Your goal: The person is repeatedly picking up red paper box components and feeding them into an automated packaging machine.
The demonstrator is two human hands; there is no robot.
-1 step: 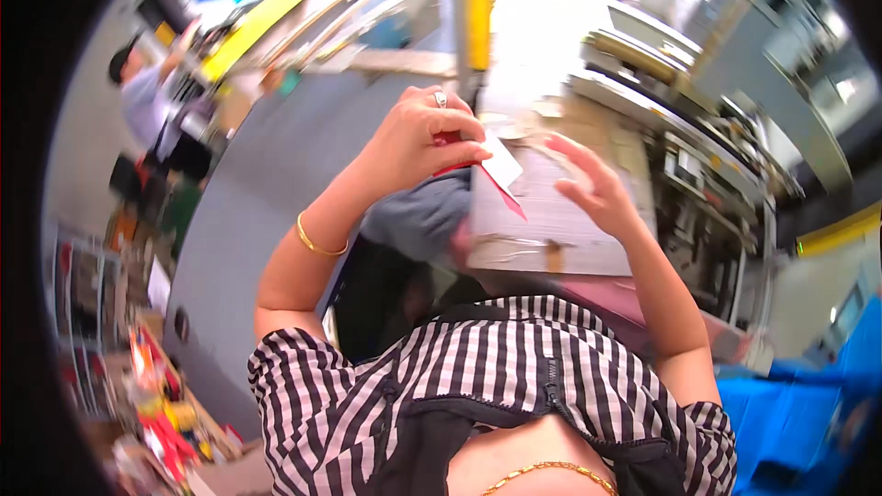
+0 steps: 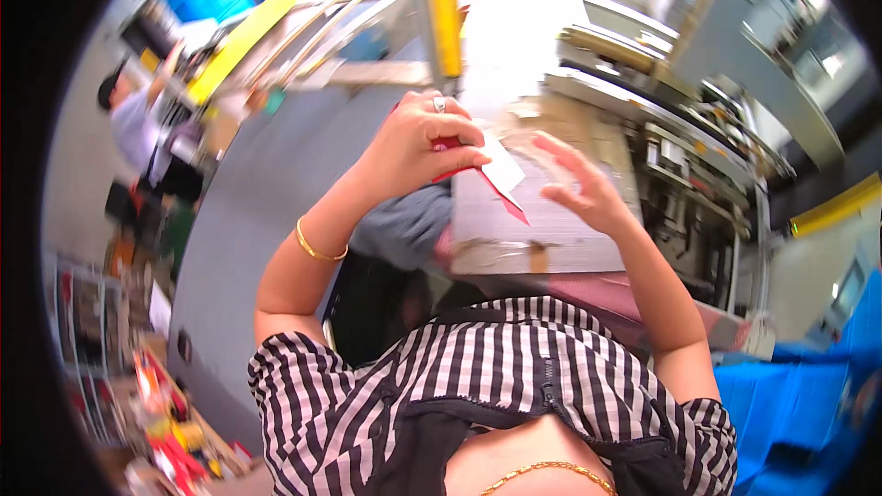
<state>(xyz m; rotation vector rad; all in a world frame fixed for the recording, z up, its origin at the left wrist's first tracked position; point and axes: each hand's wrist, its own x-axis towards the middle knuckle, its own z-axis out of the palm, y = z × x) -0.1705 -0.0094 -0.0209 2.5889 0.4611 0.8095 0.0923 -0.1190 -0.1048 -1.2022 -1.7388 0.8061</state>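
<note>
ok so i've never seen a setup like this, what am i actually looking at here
There's no robot here, just a person's two bare hands. The picture comes from a wide fisheye camera on the person's head, looking down, so straight edges bend and the corners go dark. The checked top at the bottom is the wearer's own. The left hand pinches a thin red-and-white piece; I can't tell what it is. The right hand is open nearby, holding nothing. Below them is a pale, box-like surface, with a grey tabletop to the left. Another person is farther back, at upper left.
</note>
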